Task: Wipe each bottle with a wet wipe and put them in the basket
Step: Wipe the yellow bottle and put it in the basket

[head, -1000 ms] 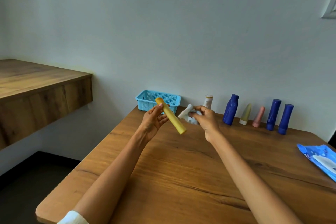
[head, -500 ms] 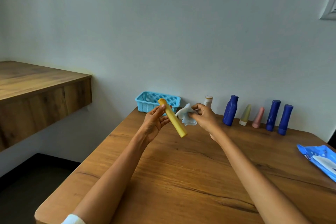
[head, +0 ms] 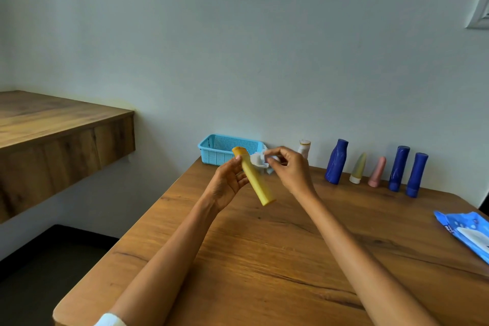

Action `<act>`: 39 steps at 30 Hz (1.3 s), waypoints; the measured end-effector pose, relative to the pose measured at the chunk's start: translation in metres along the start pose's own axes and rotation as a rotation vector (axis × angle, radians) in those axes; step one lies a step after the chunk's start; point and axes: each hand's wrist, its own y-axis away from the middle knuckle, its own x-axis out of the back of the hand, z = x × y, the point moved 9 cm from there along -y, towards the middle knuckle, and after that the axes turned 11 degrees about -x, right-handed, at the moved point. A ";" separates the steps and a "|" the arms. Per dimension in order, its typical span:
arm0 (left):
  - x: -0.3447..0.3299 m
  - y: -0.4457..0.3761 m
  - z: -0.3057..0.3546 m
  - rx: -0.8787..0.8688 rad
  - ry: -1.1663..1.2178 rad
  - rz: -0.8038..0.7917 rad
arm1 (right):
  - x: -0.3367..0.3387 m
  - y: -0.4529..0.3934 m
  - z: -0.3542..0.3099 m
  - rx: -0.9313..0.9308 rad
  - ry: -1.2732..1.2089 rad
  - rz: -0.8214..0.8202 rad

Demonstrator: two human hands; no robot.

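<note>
The left hand curls its fingers round a yellow bottle held tilted above the table, cap end toward 11 o'clock. Just beside it at 2 o'clock, the right hand pinches a crumpled white wipe — touching the bottle's upper part. The blue basket sits behind, at 11 o'clock from the hands. At 3 o'clock along the wall stand more bottles — three dark blue, others paler.
</note>
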 end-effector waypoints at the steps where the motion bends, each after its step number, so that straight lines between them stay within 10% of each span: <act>1: -0.002 0.001 -0.001 0.010 -0.002 -0.014 | 0.000 0.000 -0.004 0.019 0.000 0.026; 12: -0.002 -0.002 0.014 -0.078 0.091 -0.057 | -0.030 0.045 -0.033 0.408 0.283 -0.118; 18: -0.019 0.002 0.003 -0.034 0.019 -0.134 | -0.008 0.012 -0.028 0.208 0.191 0.101; 24: -0.009 0.000 0.015 -0.104 0.059 -0.076 | -0.033 0.042 -0.045 0.480 0.316 0.024; 30: -0.020 0.003 -0.005 0.002 -0.035 -0.138 | -0.007 0.011 -0.020 0.175 0.160 0.152; 39: 0.002 -0.004 0.013 -0.093 -0.007 0.002 | -0.024 0.038 -0.023 0.361 0.178 0.044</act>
